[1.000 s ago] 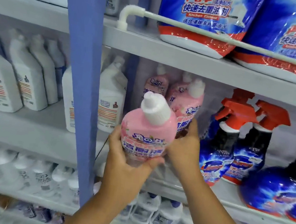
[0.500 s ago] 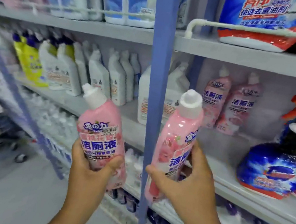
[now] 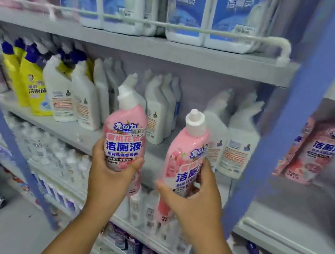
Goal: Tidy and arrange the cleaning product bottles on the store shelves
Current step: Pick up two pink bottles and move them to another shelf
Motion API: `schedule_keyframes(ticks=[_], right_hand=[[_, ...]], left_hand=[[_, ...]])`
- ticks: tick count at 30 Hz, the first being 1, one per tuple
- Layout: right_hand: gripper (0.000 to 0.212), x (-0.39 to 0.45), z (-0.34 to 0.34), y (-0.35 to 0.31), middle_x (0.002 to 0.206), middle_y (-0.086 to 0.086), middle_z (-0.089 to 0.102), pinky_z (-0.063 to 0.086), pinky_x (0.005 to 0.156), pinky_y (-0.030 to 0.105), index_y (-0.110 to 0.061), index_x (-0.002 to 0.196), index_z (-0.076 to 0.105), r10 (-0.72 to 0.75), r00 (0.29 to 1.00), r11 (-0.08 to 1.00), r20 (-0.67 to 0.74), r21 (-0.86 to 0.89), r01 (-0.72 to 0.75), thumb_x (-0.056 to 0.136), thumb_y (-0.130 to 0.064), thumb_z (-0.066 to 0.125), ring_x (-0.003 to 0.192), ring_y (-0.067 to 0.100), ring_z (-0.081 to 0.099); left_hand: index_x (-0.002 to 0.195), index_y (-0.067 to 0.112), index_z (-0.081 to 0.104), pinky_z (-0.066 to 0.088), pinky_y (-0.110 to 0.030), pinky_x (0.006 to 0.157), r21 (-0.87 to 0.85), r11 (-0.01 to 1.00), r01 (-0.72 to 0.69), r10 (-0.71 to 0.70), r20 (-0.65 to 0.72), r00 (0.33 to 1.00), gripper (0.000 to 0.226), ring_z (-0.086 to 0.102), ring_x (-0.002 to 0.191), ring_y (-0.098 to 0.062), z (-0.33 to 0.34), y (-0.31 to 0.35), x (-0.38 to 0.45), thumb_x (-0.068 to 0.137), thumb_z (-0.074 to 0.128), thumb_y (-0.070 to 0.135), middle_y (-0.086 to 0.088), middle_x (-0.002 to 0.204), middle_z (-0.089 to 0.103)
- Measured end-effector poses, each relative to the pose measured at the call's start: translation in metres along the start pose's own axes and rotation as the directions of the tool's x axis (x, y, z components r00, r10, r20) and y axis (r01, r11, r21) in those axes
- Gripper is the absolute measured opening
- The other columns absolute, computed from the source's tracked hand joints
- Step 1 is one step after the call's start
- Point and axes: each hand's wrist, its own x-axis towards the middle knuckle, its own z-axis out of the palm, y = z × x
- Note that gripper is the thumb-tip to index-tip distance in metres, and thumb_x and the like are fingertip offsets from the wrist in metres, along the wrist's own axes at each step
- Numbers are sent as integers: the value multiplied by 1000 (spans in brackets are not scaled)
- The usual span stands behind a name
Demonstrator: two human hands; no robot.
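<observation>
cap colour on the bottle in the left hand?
White, on a pink bottle gripped by the left hand; head view, the only one.

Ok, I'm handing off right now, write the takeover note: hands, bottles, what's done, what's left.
Left hand: grips the left pink bottle, upright, label facing out.
Right hand: grips the right pink bottle, tilted slightly.
Both are held in the air in front of the middle shelf, by the white bottles.
More pink bottles stand in the bay right of the blue post.
Done: neither is shelved.
Left: place both, probably with the matching pink ones.
</observation>
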Motion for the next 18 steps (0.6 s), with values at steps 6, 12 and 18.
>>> schedule_keyframes(ticks=[6,12,18], right_hand=[[83,76,71,25,121,-17,66,57,94,37,-37,130,50,46,979,992,-198,-110,-68,59,-52,91,107,1,67],[83,134,107,39,122,-8,62,52,97,32,-28,131,48,32,960,967,-278,-233,-100,63,-42,93,111,8,62],[112,144,122,62,145,2,53,45,110,42,-19,154,27,88,948,943,-307,-280,-178,66,-55,85,134,21,51]], left_hand=[[124,41,44,57,-19,74,-70,997,17,-9,116,993,72,69,88,8,9,-48,89,78,86,5,18,107,69],[140,32,42,48,-7,85,24,996,-85,78,194,978,81,57,101,4,35,-74,144,76,88,15,3,122,51],[158,14,23,44,-52,105,409,880,-240,109,318,942,115,43,129,-33,33,-94,164,70,90,43,-13,139,40]])
